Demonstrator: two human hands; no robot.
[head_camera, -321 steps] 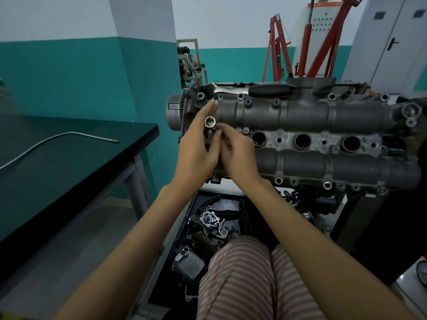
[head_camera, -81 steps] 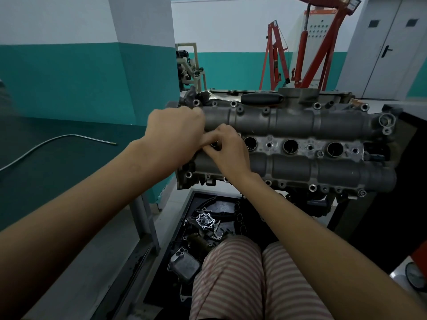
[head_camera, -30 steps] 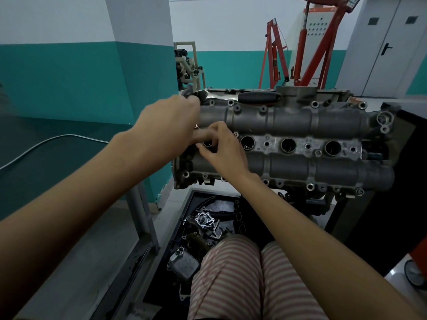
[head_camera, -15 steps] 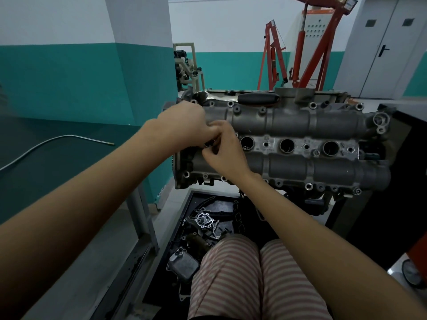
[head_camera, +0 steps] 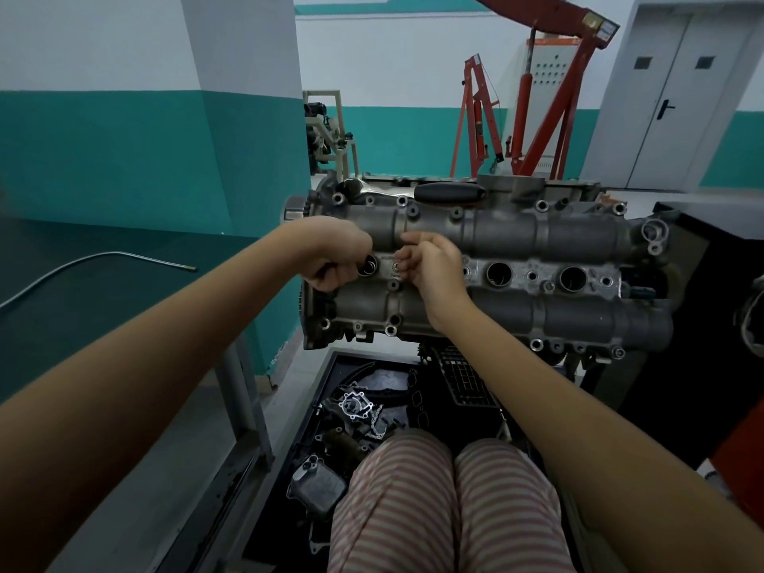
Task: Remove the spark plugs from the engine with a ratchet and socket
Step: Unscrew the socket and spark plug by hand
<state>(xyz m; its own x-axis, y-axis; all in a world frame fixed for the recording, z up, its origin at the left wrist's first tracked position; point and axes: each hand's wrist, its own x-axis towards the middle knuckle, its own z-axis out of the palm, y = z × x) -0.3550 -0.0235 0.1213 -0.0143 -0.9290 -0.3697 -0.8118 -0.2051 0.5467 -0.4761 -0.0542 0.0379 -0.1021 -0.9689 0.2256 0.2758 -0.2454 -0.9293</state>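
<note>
Right now both hands hover at the leftmost plug well (head_camera: 367,265) of the engine (head_camera: 496,275): the left hand (head_camera: 335,258) is curled, contents hidden; the right hand (head_camera: 432,264) has loosely bent fingers, apparently holding nothing. Probably best to seat the socket squarely in the well before fetching the ratchet (head_camera: 448,193) lying on the engine's far edge

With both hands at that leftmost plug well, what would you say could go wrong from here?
1. The left hand and right hand crowd the well; a small part slipping from the fingers could drop inside.
2. Anything dropped past the engine would land in the parts tray below and be hard to find.
3. The ratchet rests loose on top and could get knocked off.
</note>
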